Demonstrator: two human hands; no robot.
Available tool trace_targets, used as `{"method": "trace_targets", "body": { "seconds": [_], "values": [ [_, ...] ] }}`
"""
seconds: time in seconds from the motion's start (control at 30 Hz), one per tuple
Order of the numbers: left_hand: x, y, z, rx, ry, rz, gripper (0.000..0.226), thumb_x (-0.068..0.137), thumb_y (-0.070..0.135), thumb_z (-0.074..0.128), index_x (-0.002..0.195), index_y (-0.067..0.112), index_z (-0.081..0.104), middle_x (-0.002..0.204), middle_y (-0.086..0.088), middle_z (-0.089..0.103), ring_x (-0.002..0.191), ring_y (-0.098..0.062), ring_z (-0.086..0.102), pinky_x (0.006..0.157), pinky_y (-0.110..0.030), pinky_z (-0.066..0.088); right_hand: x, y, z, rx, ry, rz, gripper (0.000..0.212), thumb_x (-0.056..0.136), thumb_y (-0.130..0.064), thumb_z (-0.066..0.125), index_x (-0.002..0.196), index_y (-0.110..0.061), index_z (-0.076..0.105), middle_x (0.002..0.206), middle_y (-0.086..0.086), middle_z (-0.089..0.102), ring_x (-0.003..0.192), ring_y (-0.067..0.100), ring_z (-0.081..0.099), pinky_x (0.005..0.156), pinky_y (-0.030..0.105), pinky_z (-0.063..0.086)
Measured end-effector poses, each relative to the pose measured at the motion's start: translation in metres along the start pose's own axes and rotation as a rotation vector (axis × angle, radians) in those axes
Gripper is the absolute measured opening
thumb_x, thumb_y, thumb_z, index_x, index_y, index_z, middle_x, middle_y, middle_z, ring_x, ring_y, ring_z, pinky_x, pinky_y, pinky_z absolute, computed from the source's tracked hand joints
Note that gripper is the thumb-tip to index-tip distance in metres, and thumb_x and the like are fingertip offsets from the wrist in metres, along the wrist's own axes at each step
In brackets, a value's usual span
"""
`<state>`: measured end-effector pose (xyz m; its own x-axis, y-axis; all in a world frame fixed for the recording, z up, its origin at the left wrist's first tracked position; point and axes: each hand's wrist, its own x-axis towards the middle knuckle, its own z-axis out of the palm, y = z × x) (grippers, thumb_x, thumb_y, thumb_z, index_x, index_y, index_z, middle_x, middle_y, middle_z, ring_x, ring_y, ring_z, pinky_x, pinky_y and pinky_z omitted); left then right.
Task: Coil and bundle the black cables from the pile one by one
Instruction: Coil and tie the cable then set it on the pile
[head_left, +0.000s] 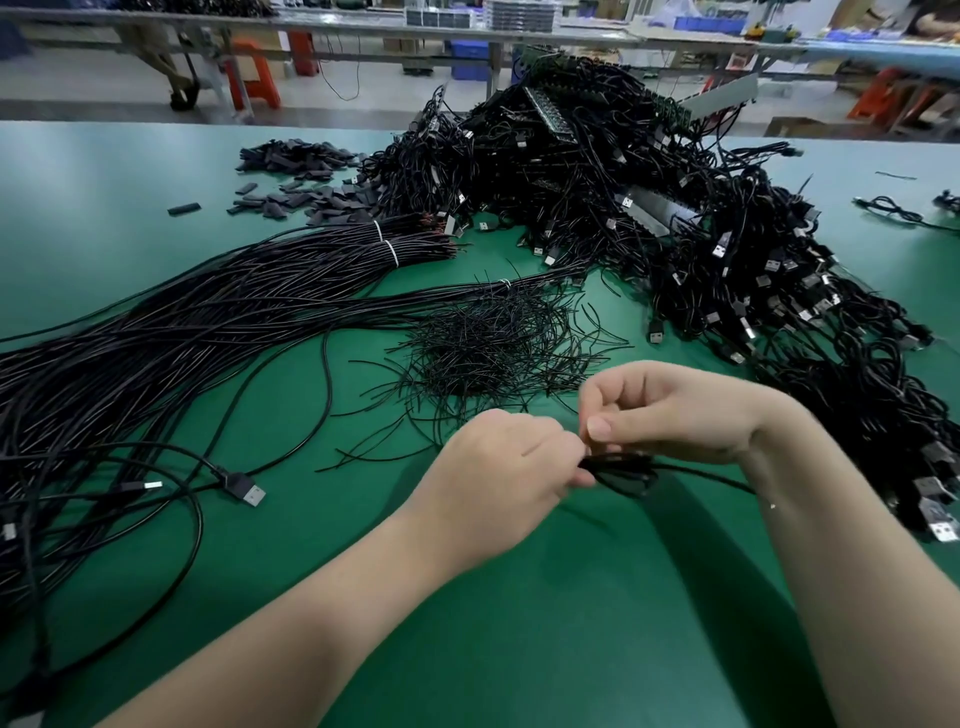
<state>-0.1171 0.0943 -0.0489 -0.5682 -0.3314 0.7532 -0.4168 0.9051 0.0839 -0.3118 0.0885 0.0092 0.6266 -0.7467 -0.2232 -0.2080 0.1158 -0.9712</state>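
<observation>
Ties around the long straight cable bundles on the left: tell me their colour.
White ties, seen in the head view, against the black cable bundles.

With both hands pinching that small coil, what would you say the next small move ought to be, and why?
Probably wrap a tie around the coiled cable. The left hand and right hand already pinch its loops together, a cable tail trails right, and loose thin ties lie just beyond the hands.
</observation>
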Motion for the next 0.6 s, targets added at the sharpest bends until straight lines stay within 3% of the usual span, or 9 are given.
{"method": "trace_targets", "body": {
  "seconds": [0.07, 0.13, 0.23, 0.33, 0.4, 0.5, 0.6],
  "values": [
    [-0.004, 0.000, 0.000, -0.160, 0.046, -0.202, 0.042, 0.101, 0.026, 0.036, 0.074, 0.004, 0.059, 0.067, 0.003, 0.050, 0.063, -0.012, 0.044, 0.059, -0.028, 0.036, 0.012, 0.004, 0.011, 0.238, 0.019, -0.094, 0.013, 0.084, -0.007, 0.058, 0.074, -0.011, 0.063, 0.067, 0.000, 0.062, 0.056, 0.006, 0.055, 0.053, 0.015, 0.044],
    [-0.005, 0.001, 0.000, -0.357, 0.106, -0.453, 0.039, 0.101, 0.031, 0.033, 0.082, 0.011, 0.060, 0.071, 0.016, 0.047, 0.067, 0.002, 0.042, 0.062, -0.017, 0.034, 0.027, 0.007, 0.021, 0.306, 0.161, -0.162, 0.018, 0.081, -0.006, 0.060, 0.070, -0.020, 0.066, 0.066, -0.001, 0.062, 0.058, 0.007, 0.055, 0.053, 0.016, 0.041],
    [-0.001, 0.002, 0.001, -0.564, 0.300, -0.782, 0.031, 0.103, 0.037, 0.032, 0.082, 0.034, 0.055, 0.070, 0.022, 0.055, 0.065, 0.003, 0.048, 0.061, -0.012, 0.037, 0.052, 0.010, 0.040, 0.076, 0.473, -0.315, 0.021, 0.093, -0.003, 0.058, 0.075, -0.014, 0.057, 0.066, -0.008, 0.063, 0.061, 0.005, 0.054, 0.056, 0.017, 0.042],
    [0.001, -0.003, 0.002, -0.619, 0.377, -1.015, 0.040, 0.103, 0.038, 0.033, 0.068, 0.045, 0.051, 0.059, 0.022, 0.049, 0.058, -0.001, 0.041, 0.058, -0.019, 0.035, 0.065, 0.015, 0.061, -0.218, 0.756, -0.380, 0.016, 0.092, -0.008, 0.061, 0.076, -0.013, 0.062, 0.071, -0.009, 0.066, 0.065, 0.005, 0.055, 0.065, 0.016, 0.044],
    [0.000, -0.006, 0.003, -0.621, 0.369, -1.103, 0.042, 0.103, 0.039, 0.034, 0.064, 0.044, 0.049, 0.057, 0.021, 0.046, 0.057, -0.002, 0.038, 0.060, -0.025, 0.033, 0.065, 0.015, 0.066, -0.429, 0.834, -0.404, 0.012, 0.091, -0.013, 0.063, 0.079, -0.012, 0.065, 0.075, -0.011, 0.066, 0.066, 0.001, 0.055, 0.062, 0.011, 0.039],
    [-0.001, -0.010, 0.006, -0.631, 0.386, -1.163, 0.038, 0.103, 0.040, 0.037, 0.067, 0.040, 0.050, 0.057, 0.023, 0.047, 0.059, -0.001, 0.041, 0.064, -0.029, 0.034, 0.065, 0.012, 0.066, -0.647, 0.863, -0.413, 0.011, 0.091, -0.014, 0.063, 0.080, -0.013, 0.065, 0.075, -0.014, 0.063, 0.070, 0.005, 0.056, 0.064, 0.023, 0.044],
    [-0.002, -0.012, 0.006, -0.620, 0.424, -1.176, 0.032, 0.103, 0.035, 0.040, 0.073, 0.029, 0.050, 0.060, 0.016, 0.048, 0.062, -0.007, 0.042, 0.067, -0.035, 0.036, 0.066, 0.013, 0.069, -0.685, 0.875, -0.392, 0.012, 0.091, -0.016, 0.064, 0.079, -0.015, 0.065, 0.072, -0.018, 0.059, 0.071, 0.003, 0.054, 0.066, 0.021, 0.044]
  ]
}}
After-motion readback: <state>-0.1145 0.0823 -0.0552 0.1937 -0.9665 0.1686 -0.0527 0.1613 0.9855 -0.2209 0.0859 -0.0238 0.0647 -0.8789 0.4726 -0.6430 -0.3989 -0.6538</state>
